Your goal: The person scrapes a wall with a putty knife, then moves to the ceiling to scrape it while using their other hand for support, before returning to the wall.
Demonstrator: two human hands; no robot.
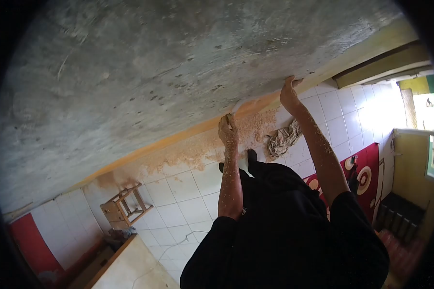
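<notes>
My left hand [227,130] is closed at the lower part of a large grey wall [144,86], close to a strip of orange paint [260,103]. A small thing seems to be pinched in its fingers, but I cannot make out what. Farther right, my right hand [289,95] rests against the wall with fingers stretched out, holding nothing that I can see. Pale flakes speckle both forearms. Below the hands, orange-brown flakes [255,126] litter the white tiled floor [183,185] along the foot of the wall.
A crumpled cloth [283,139] lies on the floor near my feet. To the left are a small wooden stool [125,207] and a pale panel [135,265] with a thin cable beside it. A red patterned mat [366,168] and a bright doorway [422,103] are on the right.
</notes>
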